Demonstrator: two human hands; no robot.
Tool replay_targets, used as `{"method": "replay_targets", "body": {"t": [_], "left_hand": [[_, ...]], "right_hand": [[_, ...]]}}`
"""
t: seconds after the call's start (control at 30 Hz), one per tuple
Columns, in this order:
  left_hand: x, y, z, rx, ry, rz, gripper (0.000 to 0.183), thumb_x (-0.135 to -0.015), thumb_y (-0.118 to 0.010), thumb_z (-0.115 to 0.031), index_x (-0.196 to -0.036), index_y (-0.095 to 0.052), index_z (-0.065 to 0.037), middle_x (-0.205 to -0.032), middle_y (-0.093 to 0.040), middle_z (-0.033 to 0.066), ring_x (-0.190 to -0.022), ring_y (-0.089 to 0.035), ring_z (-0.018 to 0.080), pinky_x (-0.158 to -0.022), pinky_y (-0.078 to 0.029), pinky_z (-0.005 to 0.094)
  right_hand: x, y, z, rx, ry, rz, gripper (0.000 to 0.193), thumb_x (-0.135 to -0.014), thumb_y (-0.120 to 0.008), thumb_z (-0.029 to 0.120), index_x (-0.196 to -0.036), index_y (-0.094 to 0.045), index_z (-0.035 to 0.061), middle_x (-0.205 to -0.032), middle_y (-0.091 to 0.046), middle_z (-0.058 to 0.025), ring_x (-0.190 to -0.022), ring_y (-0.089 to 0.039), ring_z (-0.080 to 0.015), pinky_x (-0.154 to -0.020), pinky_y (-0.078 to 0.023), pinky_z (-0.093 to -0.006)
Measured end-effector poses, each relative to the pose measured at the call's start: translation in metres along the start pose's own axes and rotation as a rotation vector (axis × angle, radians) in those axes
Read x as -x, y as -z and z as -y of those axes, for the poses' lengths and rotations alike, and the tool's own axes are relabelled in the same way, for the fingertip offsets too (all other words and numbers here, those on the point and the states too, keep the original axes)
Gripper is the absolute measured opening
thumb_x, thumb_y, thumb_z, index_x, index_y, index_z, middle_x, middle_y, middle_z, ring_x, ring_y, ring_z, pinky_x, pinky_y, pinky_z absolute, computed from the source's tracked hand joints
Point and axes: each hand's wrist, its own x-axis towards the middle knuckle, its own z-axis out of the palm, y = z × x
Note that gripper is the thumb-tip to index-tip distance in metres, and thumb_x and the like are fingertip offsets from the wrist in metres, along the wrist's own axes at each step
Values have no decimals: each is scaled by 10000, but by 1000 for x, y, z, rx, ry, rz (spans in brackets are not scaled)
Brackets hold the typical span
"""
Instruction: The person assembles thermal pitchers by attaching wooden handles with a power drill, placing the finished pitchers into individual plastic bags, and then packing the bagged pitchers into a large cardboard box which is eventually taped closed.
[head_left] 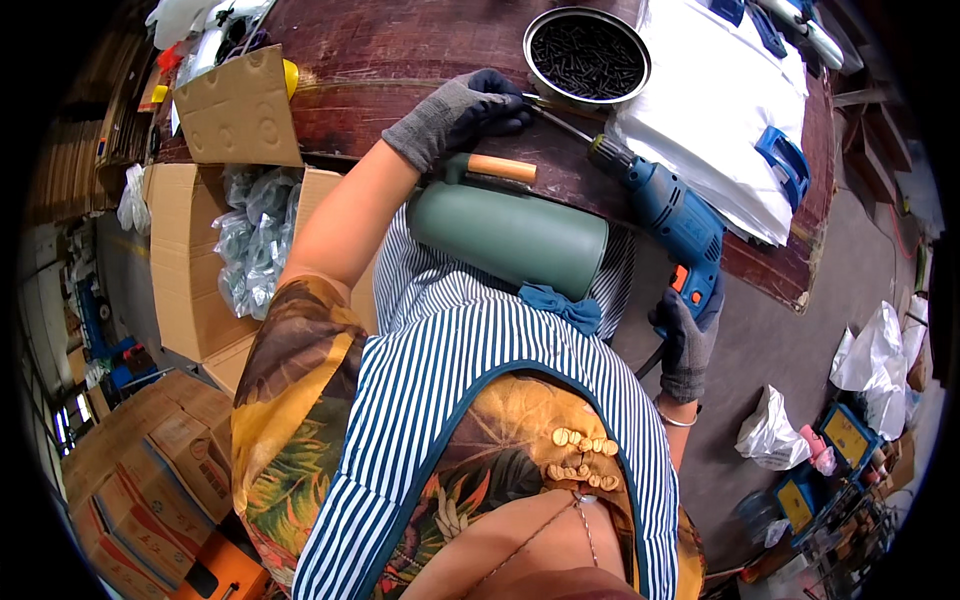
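The right hand (688,335) holds a blue drill (682,218). The left hand (492,105) is bunched up near the drill's tip; I can't tell if it pinches anything. A green jug (508,238) lies sideways by the table (400,60), below a bowl (644,66) of black screws (586,58).

Plastic drill (682,218), shiny metal tin (590,101), smooth matt cylinder (505,240), knitted gloves (416,138), scuffed wooden tabletop (400,50)

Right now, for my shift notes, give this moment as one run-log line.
left hand: at tip of bit | right hand: grips drill | green cylinder: on lap | tin: on table
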Motion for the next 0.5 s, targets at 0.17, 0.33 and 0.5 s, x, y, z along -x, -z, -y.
{"method": "replay_targets", "body": {"t": [0.17,0.33,0.5], "left_hand": [[-1,3,-1,-101,-33,34,156,-945,-616,-68,-1061,-571,24,-1032,-661,136,-940,-666,196,-867,-577,293],[-13,4,-6,-201,-70,104,153,-940,-624,-81,-1052,-573,9,-990,-669,121,-886,-663,168,-825,-573,286],[-13,11,-4,-268,-55,120,202,-933,-650,-109,-1079,-577,10,-998,-670,99,-896,-658,168,-800,-570,294]], "right_hand": [[-3,4,-2,94,80,51,681,-868,-710,177,-1441,-355,82,-1063,-565,-100,-799,-634,-185,-661,-568,-315],[-34,42,-14,-381,-344,304,605,-967,-556,472,-1333,-470,-2,-1064,-635,-176,-854,-673,-252,-728,-586,-374],[-53,38,-21,-541,-451,376,648,-974,-508,541,-1315,-488,-9,-1036,-660,-214,-773,-677,-264,-707,-575,-359]]}}
